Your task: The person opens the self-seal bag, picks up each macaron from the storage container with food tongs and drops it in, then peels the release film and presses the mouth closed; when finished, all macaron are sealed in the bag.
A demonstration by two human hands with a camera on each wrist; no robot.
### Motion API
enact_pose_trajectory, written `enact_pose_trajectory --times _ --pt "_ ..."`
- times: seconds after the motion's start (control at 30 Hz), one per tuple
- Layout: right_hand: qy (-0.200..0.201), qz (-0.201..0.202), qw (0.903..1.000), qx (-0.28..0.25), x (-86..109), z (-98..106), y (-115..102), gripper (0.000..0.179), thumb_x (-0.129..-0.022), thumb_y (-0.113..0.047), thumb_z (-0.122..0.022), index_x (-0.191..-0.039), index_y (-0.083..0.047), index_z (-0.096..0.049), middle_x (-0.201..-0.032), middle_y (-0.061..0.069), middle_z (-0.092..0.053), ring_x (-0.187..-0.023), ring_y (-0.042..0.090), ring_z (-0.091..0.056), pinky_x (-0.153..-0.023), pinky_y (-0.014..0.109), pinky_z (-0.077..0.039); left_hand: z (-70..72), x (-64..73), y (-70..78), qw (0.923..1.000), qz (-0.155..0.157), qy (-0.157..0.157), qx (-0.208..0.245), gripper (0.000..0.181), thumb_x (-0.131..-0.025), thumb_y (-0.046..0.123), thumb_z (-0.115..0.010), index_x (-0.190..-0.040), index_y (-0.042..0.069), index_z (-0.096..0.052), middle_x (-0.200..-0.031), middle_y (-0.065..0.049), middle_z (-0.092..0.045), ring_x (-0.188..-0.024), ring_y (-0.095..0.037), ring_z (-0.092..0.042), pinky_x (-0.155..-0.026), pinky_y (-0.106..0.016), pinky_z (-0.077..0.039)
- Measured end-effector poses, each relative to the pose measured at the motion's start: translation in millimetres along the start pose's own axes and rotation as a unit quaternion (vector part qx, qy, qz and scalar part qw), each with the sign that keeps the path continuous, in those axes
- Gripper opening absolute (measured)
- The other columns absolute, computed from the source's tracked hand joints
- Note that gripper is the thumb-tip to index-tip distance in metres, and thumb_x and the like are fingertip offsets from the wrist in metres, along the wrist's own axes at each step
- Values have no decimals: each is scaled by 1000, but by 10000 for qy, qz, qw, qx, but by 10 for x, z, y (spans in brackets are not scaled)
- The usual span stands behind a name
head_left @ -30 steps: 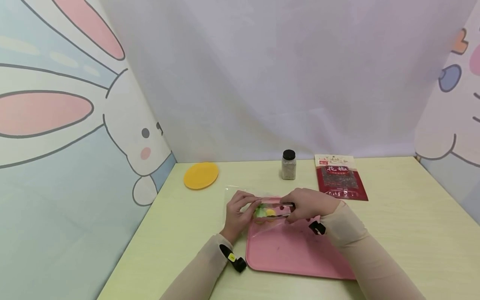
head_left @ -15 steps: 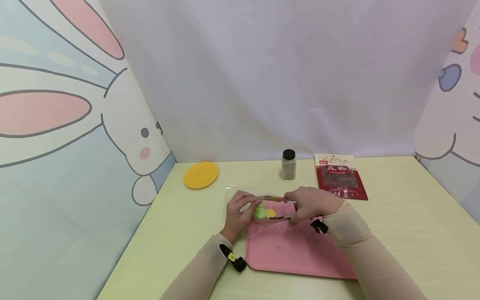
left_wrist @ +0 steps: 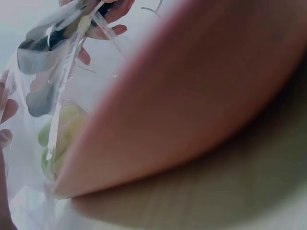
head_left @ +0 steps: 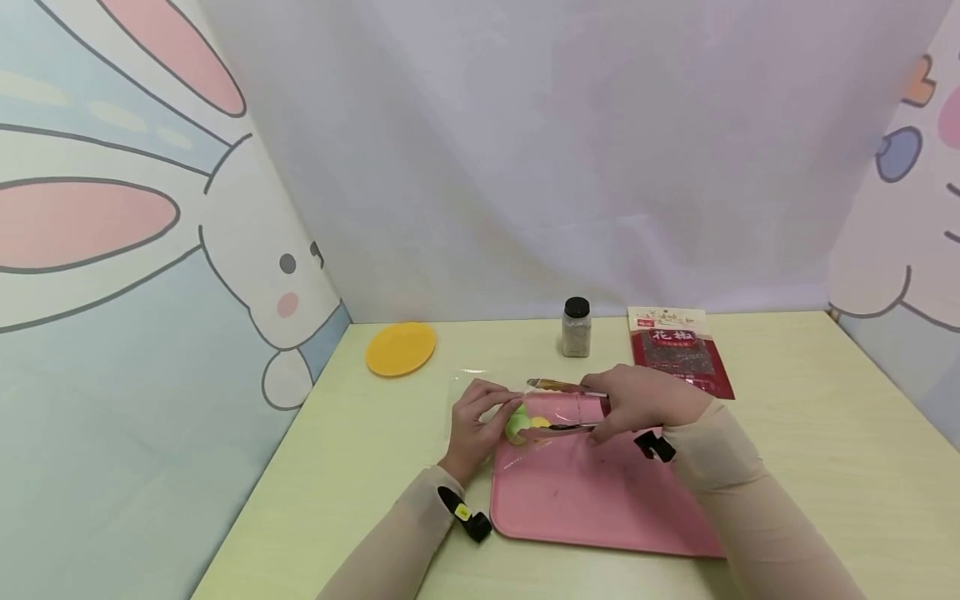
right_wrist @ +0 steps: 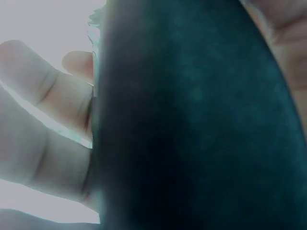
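My left hand [head_left: 477, 421] pinches the rim of a clear plastic bag [head_left: 465, 385] between fingers and thumb. Rounded green and yellow pieces [head_left: 519, 425] show through the bag beside that hand; their kind is unclear. In the right hand [head_left: 645, 398] is a pair of metal tongs [head_left: 558, 386], its two arms spread apart and pointing left toward the bag's mouth. From the left wrist, the tongs' tips [left_wrist: 36, 60] appear near or inside the bag, above the pieces [left_wrist: 67, 127]. A dark, blurred surface [right_wrist: 192, 115], apparently the tongs, fills most of the right wrist view, with fingers around it.
A pink tray [head_left: 592, 500] lies under the right hand and part of the bag. Behind are a yellow plate [head_left: 401, 349], a black-capped jar [head_left: 576, 329] and a red spice packet [head_left: 678, 354], partly covered by the right hand.
The right hand has drawn back to the right, bringing the tongs partly out from the left hand's side. The tongs' arms have spread wider. The left hand stays put on the bag.
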State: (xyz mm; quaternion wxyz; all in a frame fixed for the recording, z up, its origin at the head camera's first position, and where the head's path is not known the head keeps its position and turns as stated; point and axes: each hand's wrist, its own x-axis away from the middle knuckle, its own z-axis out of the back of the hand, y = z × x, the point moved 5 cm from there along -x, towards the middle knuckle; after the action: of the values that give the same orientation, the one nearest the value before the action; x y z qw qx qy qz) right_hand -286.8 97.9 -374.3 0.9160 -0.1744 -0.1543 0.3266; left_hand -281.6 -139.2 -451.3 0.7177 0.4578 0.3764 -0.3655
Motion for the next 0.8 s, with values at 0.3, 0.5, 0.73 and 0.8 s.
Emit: enact_pose_trajectory --times 0.3,0.5,0.73,0.8 --pt "53 -204 9998 9 125 124 9 75 -73 -43 -85 -134 -8 -59 -84 -6 -63 -73 11 -58 -69 38 -49 -6 10 -22 10000 -8 9 -13 21 -81 -2 -81 -100 7 -79 -92 -4 -70 -88 -20 -62 -78 -29 -52" --pt "191 -124 9996 188 199 207 -14 77 -73 -47 -84 -134 -7 -60 -97 -5 -66 -81 11 -59 -78 42 -51 14 -8 8 10000 51 -37 12 16 -85 1 -79 -100 7 -79 -93 -3 -70 -88 -19 -62 -78 -30 -53" --pt "193 -182 9996 -22 288 251 -1 71 -72 -49 -85 -128 -13 -61 -81 -10 -64 -72 9 -58 -68 35 -49 7 -2 9 10000 7 -70 51 13 -87 2 -78 -99 7 -78 -93 -2 -69 -89 -18 -62 -79 -30 -53" --pt "217 -214 9995 -52 320 274 0 73 -72 -51 -85 -129 -13 -60 -81 -10 -64 -73 9 -59 -68 35 -49 -1 -1 -6 9999 50 -96 38 13 -87 4 -78 -99 8 -79 -94 -1 -69 -90 -17 -61 -79 -30 -53"
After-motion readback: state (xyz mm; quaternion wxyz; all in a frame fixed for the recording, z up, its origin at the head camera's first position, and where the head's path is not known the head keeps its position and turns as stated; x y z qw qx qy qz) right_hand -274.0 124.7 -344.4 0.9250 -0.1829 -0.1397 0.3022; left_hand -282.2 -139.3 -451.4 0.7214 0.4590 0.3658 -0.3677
